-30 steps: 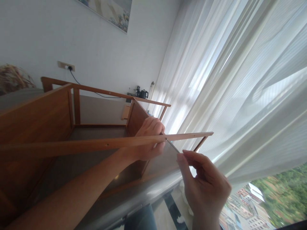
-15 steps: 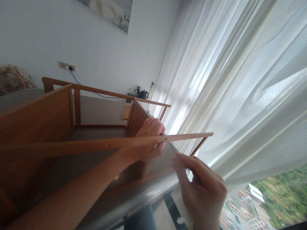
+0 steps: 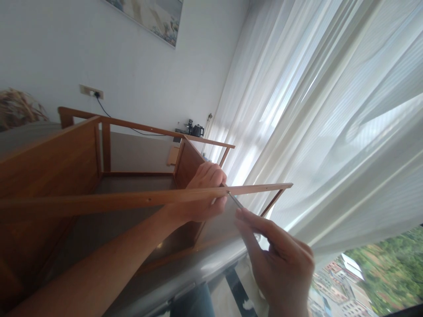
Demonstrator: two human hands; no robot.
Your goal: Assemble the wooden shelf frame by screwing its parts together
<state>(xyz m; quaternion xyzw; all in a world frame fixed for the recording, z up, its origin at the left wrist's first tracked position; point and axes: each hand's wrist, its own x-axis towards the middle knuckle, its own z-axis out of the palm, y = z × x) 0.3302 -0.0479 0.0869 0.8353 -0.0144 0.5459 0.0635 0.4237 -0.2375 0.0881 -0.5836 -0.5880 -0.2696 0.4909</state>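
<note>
An open wooden frame with panels stands before me, its near rail [image 3: 185, 195] running across the view. My left hand [image 3: 206, 193] reaches under this rail and is closed around the joint where a wooden divider panel [image 3: 189, 160] meets it. A thin metal rod that looks like a hex key [image 3: 236, 202] is pinched in my right hand [image 3: 277, 251], between thumb and forefinger. Its tip meets a screw head [image 3: 228, 193] in the rail's side. The rod's other end is hidden by my fingers.
A far rail [image 3: 145, 128] runs parallel, with another wooden panel [image 3: 56, 163] at left. White curtains [image 3: 317, 110] hang close on the right beside a window. A black kettle [image 3: 198, 130] stands in the back, and a cord [image 3: 142, 132] runs from a wall socket [image 3: 87, 90].
My right hand has shifted slightly, its fingertips a little further left and closer to the rail. My left hand keeps its grip, and the rod's tip stays at the screw.
</note>
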